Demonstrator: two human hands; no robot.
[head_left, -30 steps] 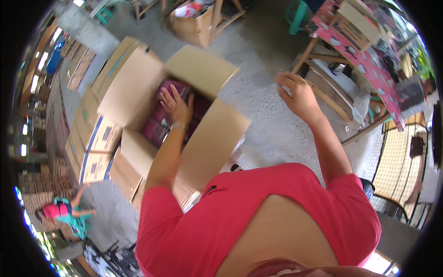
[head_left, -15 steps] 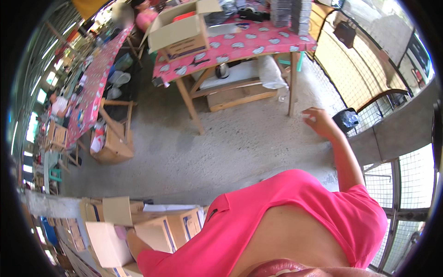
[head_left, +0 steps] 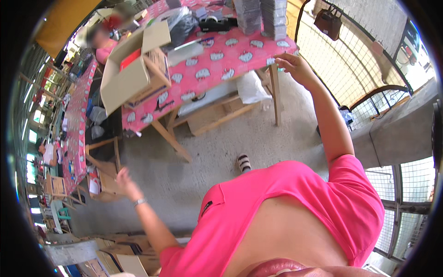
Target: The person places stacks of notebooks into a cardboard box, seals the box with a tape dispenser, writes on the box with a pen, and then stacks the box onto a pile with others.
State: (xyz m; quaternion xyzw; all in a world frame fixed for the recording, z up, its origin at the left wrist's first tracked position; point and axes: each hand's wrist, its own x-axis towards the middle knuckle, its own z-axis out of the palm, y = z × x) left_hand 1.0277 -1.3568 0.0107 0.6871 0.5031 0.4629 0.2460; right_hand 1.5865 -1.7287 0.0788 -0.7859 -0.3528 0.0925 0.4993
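Observation:
My right hand [head_left: 297,69] reaches out near the right corner of the pink patterned table [head_left: 203,85], fingers loosely bent and apart, holding nothing. I cannot tell whether it touches the edge. My left hand [head_left: 127,183], with a band on its wrist, hangs out to the left over the floor; motion blurs its fingers. On the table's left part stands an open cardboard box [head_left: 150,76], flaps up, something red inside. Two tall stacks of thin grey pieces, a left stack [head_left: 248,17] and a right stack [head_left: 273,18], rise at the far right.
A black tool [head_left: 216,24] and dark plastic bags [head_left: 177,27] lie behind the box. Under the table are a white plastic bag [head_left: 253,87] and a wooden crate [head_left: 221,117]. A person in pink [head_left: 105,50] is beyond the box. Wire mesh [head_left: 341,51] runs along the right.
The table and box have come closer as I move forward. My left hand has swung into view from beside the boxes behind; my right arm has reached farther forward, to the table's corner.

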